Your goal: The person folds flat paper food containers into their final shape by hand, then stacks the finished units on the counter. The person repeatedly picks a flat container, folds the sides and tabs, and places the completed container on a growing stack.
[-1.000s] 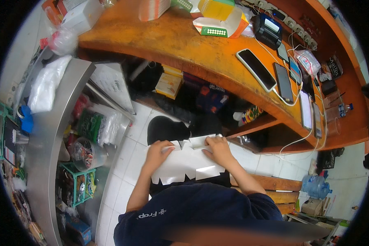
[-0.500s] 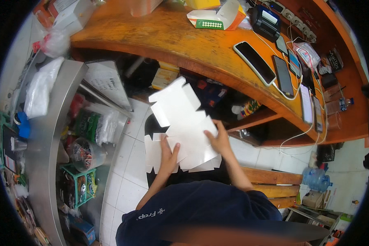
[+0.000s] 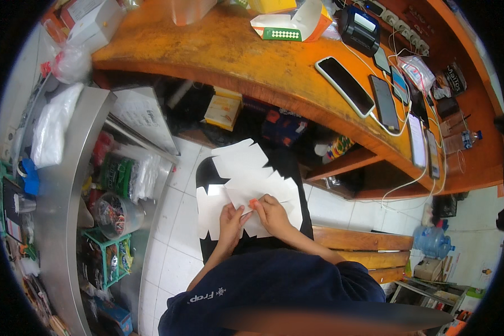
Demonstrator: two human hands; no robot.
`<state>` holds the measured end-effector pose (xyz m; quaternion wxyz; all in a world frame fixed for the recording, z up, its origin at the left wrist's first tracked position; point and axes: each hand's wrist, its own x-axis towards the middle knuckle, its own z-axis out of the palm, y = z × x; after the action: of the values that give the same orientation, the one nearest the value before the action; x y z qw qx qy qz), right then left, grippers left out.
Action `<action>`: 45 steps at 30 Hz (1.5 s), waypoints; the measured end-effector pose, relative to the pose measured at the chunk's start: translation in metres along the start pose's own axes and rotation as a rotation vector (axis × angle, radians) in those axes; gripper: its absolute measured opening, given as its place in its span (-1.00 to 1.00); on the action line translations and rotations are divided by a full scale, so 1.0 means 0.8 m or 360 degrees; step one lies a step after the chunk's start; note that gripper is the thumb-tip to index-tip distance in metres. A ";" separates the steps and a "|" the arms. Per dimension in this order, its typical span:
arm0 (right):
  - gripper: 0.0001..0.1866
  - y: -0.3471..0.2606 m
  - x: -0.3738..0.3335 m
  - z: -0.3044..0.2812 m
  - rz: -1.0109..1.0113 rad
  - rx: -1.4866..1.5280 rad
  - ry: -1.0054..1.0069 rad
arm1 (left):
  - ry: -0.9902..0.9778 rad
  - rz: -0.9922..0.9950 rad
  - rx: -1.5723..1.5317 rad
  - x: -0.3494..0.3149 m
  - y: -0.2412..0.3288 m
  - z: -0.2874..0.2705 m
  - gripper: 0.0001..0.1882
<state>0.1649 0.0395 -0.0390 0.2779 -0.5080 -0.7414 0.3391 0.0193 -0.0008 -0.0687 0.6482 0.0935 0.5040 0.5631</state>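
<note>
Apparently folding: left hand [image 3: 231,224] and right hand [image 3: 271,215] both clamped on white card [image 3: 257,186], orange patch [image 3: 253,203] between; next move calls for even pressure.

T-shirt [image 3: 285,274], dark navy, short-sleeved; small white lettering [image 3: 203,295] and white star-like emblem [image 3: 220,292], left side. Trousers [image 3: 205,169], black. Left hand [image 3: 231,222] and right hand [image 3: 272,216], bare.
</note>
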 end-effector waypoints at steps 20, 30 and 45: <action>-0.71 -0.003 0.009 0.020 0.0937 0.1836 -0.0284 | -0.0167 0.0905 0.0860 -0.040 -0.007 0.005 -0.63; -0.79 -0.030 0.014 0.002 0.0660 0.1559 -0.1190 | 0.0240 0.0590 0.0390 -0.021 0.010 -0.009 -0.32; -0.77 -0.029 0.013 0.008 0.0452 0.1864 -0.0184 | 0.0091 0.0932 0.0376 -0.043 0.064 0.025 -0.88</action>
<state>0.1434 0.0420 -0.0239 0.4227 -0.3452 -0.3703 0.7517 0.0066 -0.0022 -0.0053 0.4288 0.2935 0.5356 0.6657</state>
